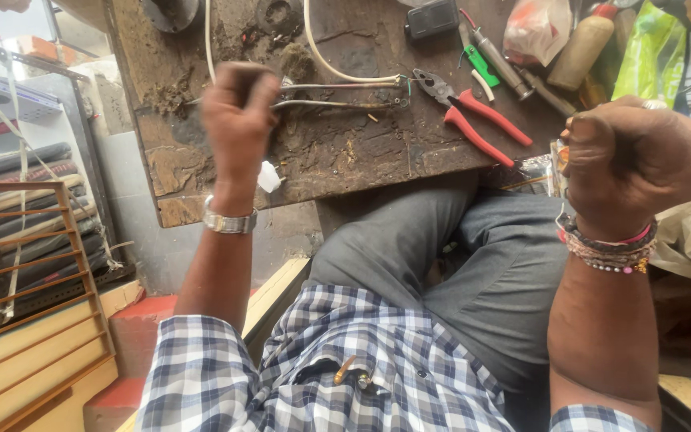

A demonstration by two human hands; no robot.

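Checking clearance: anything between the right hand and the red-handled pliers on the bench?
Nothing visible. The right hand is a raised fist off the bench's right end; the red-handled pliers lie flat on the wooden bench to its left, with only bare wood and the bench edge between them. The left hand is a fist further left.

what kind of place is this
Probably a small repair or electrical workshop. A scarred wooden workbench carries red-handled pliers, loose wires and screwdrivers. Both the left hand and the right hand are clenched into fists above it.

Checked blue-white shirt (345, 368), grey trousers (473, 256), steel wristwatch (229, 222), beaded bracelets (608, 250).
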